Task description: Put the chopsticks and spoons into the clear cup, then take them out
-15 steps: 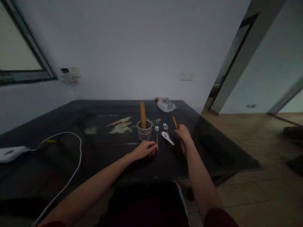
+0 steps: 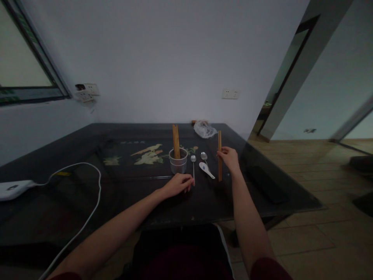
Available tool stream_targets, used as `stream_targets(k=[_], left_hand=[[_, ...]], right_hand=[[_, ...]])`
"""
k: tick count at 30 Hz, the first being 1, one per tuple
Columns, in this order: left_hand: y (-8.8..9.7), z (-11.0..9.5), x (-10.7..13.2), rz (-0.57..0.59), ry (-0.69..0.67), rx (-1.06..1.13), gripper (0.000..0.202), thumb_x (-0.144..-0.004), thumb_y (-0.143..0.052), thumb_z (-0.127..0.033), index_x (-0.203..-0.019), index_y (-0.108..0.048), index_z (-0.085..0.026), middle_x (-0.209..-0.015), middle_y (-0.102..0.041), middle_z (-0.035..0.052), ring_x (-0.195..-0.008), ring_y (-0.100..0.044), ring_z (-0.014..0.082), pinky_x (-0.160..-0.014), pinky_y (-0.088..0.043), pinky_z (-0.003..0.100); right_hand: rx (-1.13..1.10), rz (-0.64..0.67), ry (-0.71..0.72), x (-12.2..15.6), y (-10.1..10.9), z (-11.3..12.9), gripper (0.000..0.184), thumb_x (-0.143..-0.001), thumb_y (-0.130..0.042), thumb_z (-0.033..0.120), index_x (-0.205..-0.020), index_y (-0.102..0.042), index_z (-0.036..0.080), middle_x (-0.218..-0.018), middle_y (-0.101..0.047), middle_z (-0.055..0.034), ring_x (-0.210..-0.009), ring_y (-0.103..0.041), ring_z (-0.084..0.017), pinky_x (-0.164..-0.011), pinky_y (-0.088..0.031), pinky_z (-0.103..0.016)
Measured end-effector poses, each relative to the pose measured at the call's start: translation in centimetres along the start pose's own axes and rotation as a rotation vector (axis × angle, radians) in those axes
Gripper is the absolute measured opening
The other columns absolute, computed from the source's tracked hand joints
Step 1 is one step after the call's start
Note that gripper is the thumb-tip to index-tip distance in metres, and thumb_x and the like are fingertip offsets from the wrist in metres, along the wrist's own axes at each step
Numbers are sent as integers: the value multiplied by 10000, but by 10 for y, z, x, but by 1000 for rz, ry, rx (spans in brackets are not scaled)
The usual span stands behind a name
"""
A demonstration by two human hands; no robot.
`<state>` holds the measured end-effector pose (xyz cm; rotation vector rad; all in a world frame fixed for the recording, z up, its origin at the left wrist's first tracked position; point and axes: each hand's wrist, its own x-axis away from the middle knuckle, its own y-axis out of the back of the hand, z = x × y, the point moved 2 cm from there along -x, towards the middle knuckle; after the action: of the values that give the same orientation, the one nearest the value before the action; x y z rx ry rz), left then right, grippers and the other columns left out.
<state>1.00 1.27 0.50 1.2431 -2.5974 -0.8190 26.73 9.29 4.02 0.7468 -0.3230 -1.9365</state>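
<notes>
My right hand [image 2: 230, 158] pinches a pair of wooden chopsticks [image 2: 220, 171] a little above their middle. They stand nearly upright to the right of the white ceramic spoon [image 2: 206, 170]. My left hand [image 2: 178, 184] rests on the table with loosely bent fingers, holding nothing that I can see. Its fingertips are beside the handle end of a long thin metal spoon [image 2: 193, 159]; whether they touch it I cannot tell. A second metal spoon [image 2: 203, 156] lies behind the ceramic one. Just behind my left hand, a metal cup [image 2: 178, 166] holds several chopsticks [image 2: 176, 142] upright.
The dark glossy table [image 2: 125, 194] bears a bird-and-flower picture. A crumpled clear plastic bag [image 2: 204, 129] lies at its back edge. At the left, a white power strip [image 2: 16, 189] trails a white cable [image 2: 99, 186]. A dark flat object [image 2: 266, 184] lies at the right.
My right hand has raised the chopsticks from a slant to nearly upright and moved slightly up. My left hand has stayed in place.
</notes>
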Motion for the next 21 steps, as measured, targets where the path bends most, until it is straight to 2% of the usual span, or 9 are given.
stream_targets(k=[4,10,15,18,21], left_hand=[[0,1,0,0,-4,5,366,-910,-405,-444,-822,-595,-143,-593,-576,-19,-482,-514,73,-517,-392,181],[0,-1,1,0,1,-2,360,-912,-404,-432,-819,-596,-143,-595,-571,-19,-489,-517,73,-521,-393,179],[0,-1,1,1,-1,-24,352,-913,-401,-427,-812,-590,-147,-597,-567,-22,-489,-523,72,-518,-393,176],[0,-3,1,-14,-4,-79,338,-914,-401,-416,-807,-590,-157,-589,-572,-25,-487,-529,76,-521,-392,178],[2,-7,3,-99,-13,-184,298,-908,-418,-402,-837,-595,-173,-591,-587,-27,-503,-541,87,-532,-392,186]], right_hand=[[-172,-54,100,4,4,13,278,-723,-621,288,-922,-684,104,-762,-724,-106,-682,-690,-216,-624,-514,-284],[-117,-156,278,15,6,32,267,-768,-595,339,-916,-696,141,-810,-719,-101,-731,-674,-226,-715,-515,-341],[-284,-219,365,25,8,47,287,-774,-607,394,-900,-683,147,-820,-708,-84,-743,-663,-212,-715,-522,-330],[-488,-180,329,30,4,55,303,-751,-636,422,-874,-667,147,-788,-699,-71,-725,-668,-210,-678,-538,-329],[-659,-32,270,36,-4,63,318,-724,-660,454,-837,-653,157,-736,-693,-55,-680,-669,-206,-610,-547,-318]])
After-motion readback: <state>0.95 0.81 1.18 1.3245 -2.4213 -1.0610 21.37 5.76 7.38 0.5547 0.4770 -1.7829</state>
